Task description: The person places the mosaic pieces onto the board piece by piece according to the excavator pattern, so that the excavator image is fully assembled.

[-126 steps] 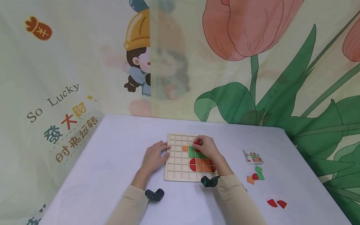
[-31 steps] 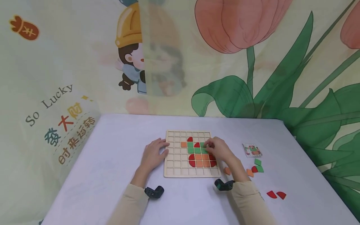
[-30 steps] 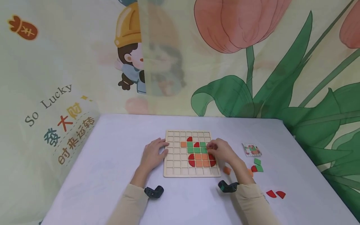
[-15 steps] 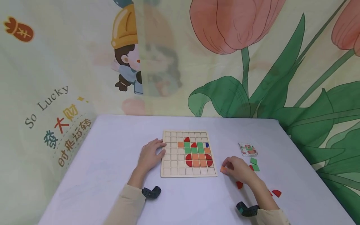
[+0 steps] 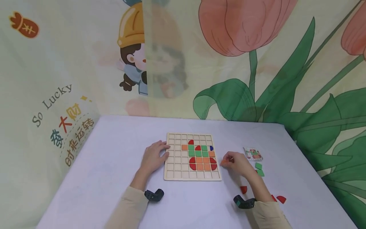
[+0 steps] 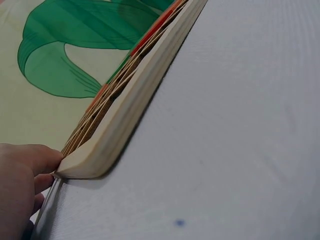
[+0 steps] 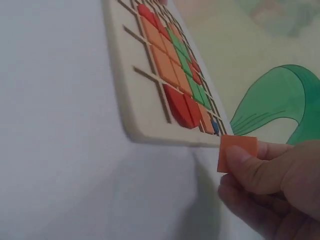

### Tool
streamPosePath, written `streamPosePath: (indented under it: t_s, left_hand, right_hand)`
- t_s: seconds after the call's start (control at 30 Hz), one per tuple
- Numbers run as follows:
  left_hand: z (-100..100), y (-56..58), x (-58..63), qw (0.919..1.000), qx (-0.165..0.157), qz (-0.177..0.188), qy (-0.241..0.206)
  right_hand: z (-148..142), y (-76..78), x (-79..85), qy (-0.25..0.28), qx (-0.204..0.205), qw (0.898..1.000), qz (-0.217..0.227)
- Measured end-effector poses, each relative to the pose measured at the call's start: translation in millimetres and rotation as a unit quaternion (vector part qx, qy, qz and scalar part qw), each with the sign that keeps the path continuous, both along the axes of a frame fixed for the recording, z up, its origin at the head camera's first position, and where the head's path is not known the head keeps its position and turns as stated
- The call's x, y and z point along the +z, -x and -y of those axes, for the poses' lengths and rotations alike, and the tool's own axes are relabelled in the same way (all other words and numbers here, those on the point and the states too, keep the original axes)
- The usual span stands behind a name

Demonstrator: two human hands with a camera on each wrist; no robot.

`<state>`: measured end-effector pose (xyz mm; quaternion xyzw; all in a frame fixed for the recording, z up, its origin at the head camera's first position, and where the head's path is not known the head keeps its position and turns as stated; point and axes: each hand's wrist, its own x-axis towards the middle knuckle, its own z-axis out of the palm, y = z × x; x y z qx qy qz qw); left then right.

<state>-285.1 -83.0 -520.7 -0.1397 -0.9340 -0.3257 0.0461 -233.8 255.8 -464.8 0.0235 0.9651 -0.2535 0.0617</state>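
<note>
A wooden grid board lies on the white table, with red, green and orange tiles and a small blue piece in its cells. At its left edge rests my left hand, fingertips touching the rim; the left wrist view shows fingers against the board's corner. Just right of the board, my right hand pinches an orange square tile between thumb and fingers. That tile is held clear of the board, near its right side.
To the right lie a patterned card, green square tiles and a red quarter-round tile. Another red piece lies farther right, with one partly behind my right forearm. A printed cloth hangs behind the table.
My right hand left the board's right column, where an orange tile and a blue piece now show. It took an orange square from the table and moved slightly back towards the board. My left hand stayed.
</note>
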Motion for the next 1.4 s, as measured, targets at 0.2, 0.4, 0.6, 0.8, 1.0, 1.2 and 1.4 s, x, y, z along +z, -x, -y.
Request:
streamPosePath:
  t_s: [0.2, 0.4, 0.6, 0.8, 1.0, 1.2, 1.4]
  left_hand:
    - [3, -1.6, 1.9, 1.0000, 0.000, 0.002, -0.002]
    - [0, -3.1, 2.4, 1.0000, -0.001, -0.005, -0.004]
    - [-2, -3.7, 1.7, 1.0000, 0.000, -0.003, -0.004]
    - [-1, -2.3, 2.4, 1.0000, 0.006, -0.005, -0.004]
    - [-1, -4.0, 2.7, 1.0000, 0.008, 0.003, 0.002]
    - [-1, -5.1, 2.7, 0.9999, 0.011, 0.001, 0.004]
    - [-1, -2.1, 3.1, 0.9999, 0.005, -0.010, 0.006]
  right_hand:
    - [35, 51.6, 6.0, 0.038, -0.007, 0.998, -0.058]
    - [71, 86.6, 3.1, 0.032, 0.011, 0.996, -0.080]
    - [80, 97.0, -1.9, -0.006, 0.049, 0.997, -0.062]
    - [84, 99.7, 1.3, -0.032, 0.063, 0.996, -0.046]
    - [89, 102.4, 2.4, -0.061, 0.067, 0.995, -0.033]
    - [93, 104.4, -1.5, -0.076, 0.063, 0.994, -0.041]
    - [94, 102.6, -5.6, -0.107, 0.064, 0.989, -0.074]
